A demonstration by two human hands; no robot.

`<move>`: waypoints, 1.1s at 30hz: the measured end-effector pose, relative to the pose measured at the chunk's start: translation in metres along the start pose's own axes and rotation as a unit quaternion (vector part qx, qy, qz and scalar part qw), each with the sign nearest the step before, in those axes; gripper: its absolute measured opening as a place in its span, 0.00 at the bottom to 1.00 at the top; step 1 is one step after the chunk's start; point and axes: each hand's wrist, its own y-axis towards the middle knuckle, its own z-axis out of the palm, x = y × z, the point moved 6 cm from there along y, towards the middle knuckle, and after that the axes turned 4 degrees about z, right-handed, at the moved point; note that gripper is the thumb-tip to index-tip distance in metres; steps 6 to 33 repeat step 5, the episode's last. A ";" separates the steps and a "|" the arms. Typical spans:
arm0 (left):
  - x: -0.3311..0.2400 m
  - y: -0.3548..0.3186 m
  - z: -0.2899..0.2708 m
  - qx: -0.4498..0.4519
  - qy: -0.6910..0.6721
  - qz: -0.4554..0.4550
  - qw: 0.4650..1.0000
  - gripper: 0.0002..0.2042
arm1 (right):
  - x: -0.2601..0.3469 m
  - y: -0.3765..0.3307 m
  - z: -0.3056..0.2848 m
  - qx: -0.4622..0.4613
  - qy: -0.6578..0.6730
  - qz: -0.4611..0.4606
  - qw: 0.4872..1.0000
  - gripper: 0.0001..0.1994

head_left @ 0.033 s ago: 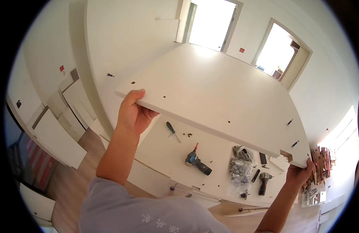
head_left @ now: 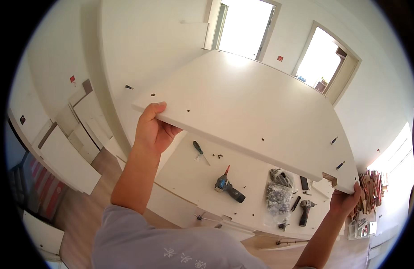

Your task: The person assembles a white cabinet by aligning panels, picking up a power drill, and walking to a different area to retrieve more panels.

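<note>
Both my hands hold a large white furniture panel (head_left: pixel 243 98) up over a white work surface. My left hand (head_left: pixel 154 130) grips its near edge at the left corner, thumb on top and fingers underneath. At the near right corner, beside a small rectangular notch (head_left: pixel 329 179), my right hand (head_left: pixel 346 201) is wrapped round the edge, its fingers partly hidden below. Several small holes dot the panel's top face. Two dark connector bolts (head_left: pixel 340 165) stick up near its right edge. Another bolt (head_left: pixel 129 87) juts from the upright white panel (head_left: pixel 144 49) at the left.
Below the held panel, the white surface (head_left: pixel 189 172) carries a screwdriver (head_left: pixel 200 152), a cordless drill (head_left: pixel 229 186), a second drill (head_left: pixel 306 212), a plastic bag of hardware (head_left: pixel 278 197) and loose screws. White boards (head_left: pixel 68 157) lean at the left. Stacked wood strips (head_left: pixel 372 190) stand right.
</note>
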 end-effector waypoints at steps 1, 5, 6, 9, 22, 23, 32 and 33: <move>-0.004 0.003 -0.007 0.010 0.000 0.004 1.000 0.22 | -0.003 -0.004 0.011 0.003 0.001 -0.002 1.000 0.22; -0.019 0.010 -0.018 0.000 0.033 0.020 0.999 0.23 | -0.012 -0.005 0.027 0.034 0.005 0.007 0.999 0.24; -0.019 0.010 -0.018 0.000 0.033 0.020 0.999 0.23 | -0.012 -0.005 0.027 0.034 0.005 0.007 0.999 0.24; -0.019 0.010 -0.018 0.000 0.033 0.020 0.999 0.23 | -0.012 -0.005 0.027 0.034 0.005 0.007 0.999 0.24; -0.019 0.010 -0.018 0.000 0.033 0.020 0.999 0.23 | -0.012 -0.005 0.027 0.034 0.005 0.007 0.999 0.24; -0.019 0.010 -0.018 0.000 0.033 0.020 0.999 0.23 | -0.012 -0.005 0.027 0.034 0.005 0.007 0.999 0.24; -0.019 0.010 -0.018 0.000 0.033 0.020 0.999 0.23 | -0.012 -0.005 0.027 0.034 0.005 0.007 0.999 0.24; -0.019 0.010 -0.018 0.000 0.033 0.020 0.999 0.23 | -0.012 -0.005 0.027 0.034 0.005 0.007 0.999 0.24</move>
